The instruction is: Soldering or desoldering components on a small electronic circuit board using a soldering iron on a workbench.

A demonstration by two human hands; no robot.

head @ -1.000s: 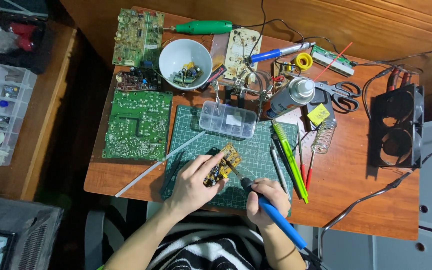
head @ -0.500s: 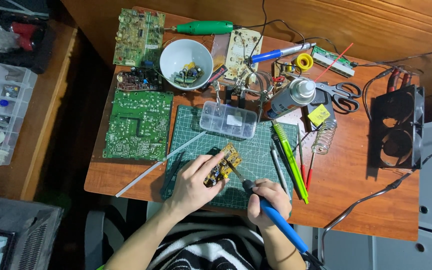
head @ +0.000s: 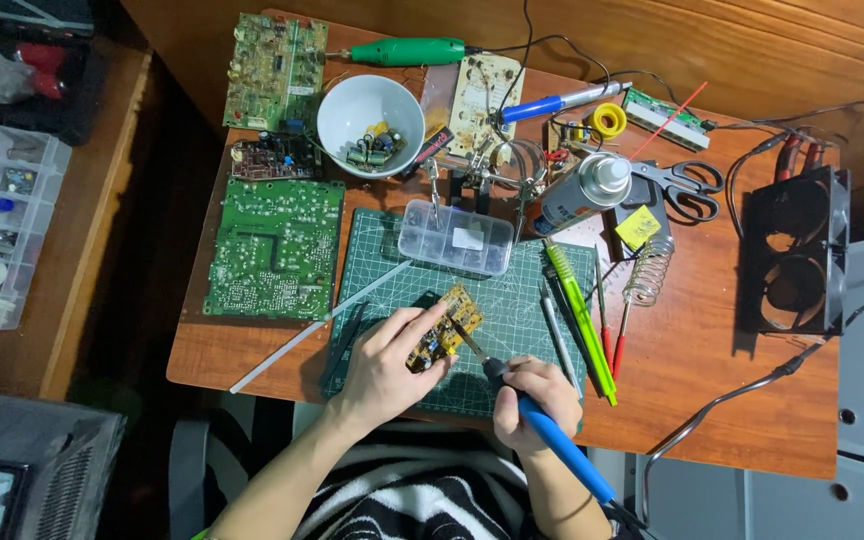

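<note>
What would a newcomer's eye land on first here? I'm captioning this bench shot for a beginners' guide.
First, the two hands at the near edge: the left hand steadies a small yellow circuit board on the green cutting mat, and the right hand touches a blue soldering iron to it. Next, the white bowl of parts at the far side.

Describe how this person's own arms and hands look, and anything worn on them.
Both forearms are bare, no sleeves reaching them. The left hand and right hand wear no gloves; no rings or watch show from this view. A dark band seems to circle the right forearm near the elbow. The top below is black-and-white striped.
</note>
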